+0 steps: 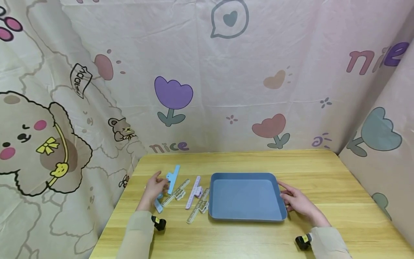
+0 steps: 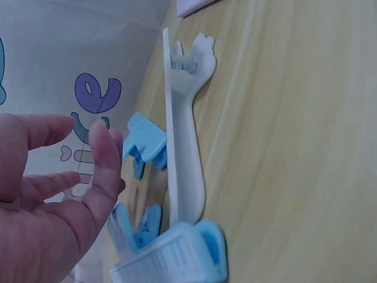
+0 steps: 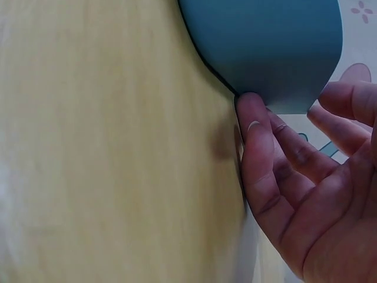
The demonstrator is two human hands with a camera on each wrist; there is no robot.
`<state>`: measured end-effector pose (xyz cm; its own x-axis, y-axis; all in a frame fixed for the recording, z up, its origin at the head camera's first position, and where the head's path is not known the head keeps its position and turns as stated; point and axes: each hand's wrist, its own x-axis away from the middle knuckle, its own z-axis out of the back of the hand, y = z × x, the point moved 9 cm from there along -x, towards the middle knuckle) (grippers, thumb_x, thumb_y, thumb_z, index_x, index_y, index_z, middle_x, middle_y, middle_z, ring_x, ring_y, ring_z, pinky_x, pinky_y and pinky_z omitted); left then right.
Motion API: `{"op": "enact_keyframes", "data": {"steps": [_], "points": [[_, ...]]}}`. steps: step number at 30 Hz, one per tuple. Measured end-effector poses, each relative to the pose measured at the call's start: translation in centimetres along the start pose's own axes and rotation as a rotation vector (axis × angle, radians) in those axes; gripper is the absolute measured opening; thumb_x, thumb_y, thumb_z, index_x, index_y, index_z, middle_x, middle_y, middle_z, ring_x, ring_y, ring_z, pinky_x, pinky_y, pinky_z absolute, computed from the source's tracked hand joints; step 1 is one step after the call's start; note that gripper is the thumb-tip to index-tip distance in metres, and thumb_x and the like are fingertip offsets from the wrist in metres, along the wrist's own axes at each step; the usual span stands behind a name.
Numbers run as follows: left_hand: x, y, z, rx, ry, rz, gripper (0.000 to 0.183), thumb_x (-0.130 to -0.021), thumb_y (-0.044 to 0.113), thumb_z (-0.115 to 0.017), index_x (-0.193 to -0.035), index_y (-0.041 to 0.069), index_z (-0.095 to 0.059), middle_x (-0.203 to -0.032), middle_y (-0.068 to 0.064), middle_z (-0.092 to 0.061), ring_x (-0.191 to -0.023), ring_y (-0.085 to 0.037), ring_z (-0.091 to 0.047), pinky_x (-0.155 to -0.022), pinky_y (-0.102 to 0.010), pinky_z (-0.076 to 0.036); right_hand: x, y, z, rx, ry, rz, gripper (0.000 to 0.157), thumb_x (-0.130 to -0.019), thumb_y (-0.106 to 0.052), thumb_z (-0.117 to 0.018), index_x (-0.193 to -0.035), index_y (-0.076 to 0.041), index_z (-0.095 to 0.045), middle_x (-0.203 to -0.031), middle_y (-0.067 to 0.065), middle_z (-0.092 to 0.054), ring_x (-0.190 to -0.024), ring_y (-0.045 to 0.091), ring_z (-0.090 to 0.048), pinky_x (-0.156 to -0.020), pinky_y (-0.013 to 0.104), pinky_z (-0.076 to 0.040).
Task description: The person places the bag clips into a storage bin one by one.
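My left hand (image 1: 156,187) hovers by a light-blue ruler clip (image 1: 174,179), its fingers loosely bent around nothing. Below that hand lies a second blue clip (image 1: 158,205), partly covered by it; the left wrist view shows this clip (image 2: 177,259) close up, beside a whitish clip (image 2: 189,147). To the right are a clear ruler clip (image 1: 171,196), a lilac one (image 1: 193,196) and another clear one (image 1: 195,212). With relaxed fingers, my right hand (image 1: 299,203) touches the right side of a blue-grey tray (image 1: 247,219); in the right wrist view, fingertips (image 3: 253,109) meet the tray wall (image 3: 271,65).
Everything rests on a wooden table (image 1: 323,172). Behind it hangs a printed curtain (image 1: 220,79), with more patterned cloth (image 1: 58,90) along the left side. The clear clip nearest the tray lies right at its left wall.
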<state>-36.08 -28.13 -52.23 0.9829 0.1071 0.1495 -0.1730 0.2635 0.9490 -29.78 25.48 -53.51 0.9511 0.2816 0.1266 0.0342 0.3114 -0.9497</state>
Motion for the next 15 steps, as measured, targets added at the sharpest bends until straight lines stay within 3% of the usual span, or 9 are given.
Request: {"op": "enact_keyframes", "data": {"steps": [6,15], "points": [[-0.3,-0.7,-0.9,0.156,-0.058,0.057,0.068,-0.102,0.007,-0.048,-0.156,0.0,-0.006,-0.135,-0.032,-0.04,-0.094,-0.028,-0.064,-0.075,-0.032,-0.057,-0.1,0.1,-0.1,-0.003,-0.004,-0.002,0.059,-0.103,-0.007,-0.048,-0.155,-0.001,-0.021,-0.116,0.026,-0.055,-0.074,0.02,-0.056,-0.056,0.037,-0.055],[-0.9,-0.6,-1.4,0.156,-0.033,0.055,0.058,-0.103,0.003,-0.044,-0.153,-0.005,-0.015,-0.124,-0.032,-0.047,-0.084,-0.021,-0.064,-0.069,-0.028,-0.056,-0.1,0.3,0.0,-0.017,-0.007,-0.002,0.059,-0.103,-0.006,-0.047,-0.155,-0.002,-0.02,-0.116,0.025,-0.055,-0.076,0.021,-0.059,-0.056,0.035,-0.054]]}}
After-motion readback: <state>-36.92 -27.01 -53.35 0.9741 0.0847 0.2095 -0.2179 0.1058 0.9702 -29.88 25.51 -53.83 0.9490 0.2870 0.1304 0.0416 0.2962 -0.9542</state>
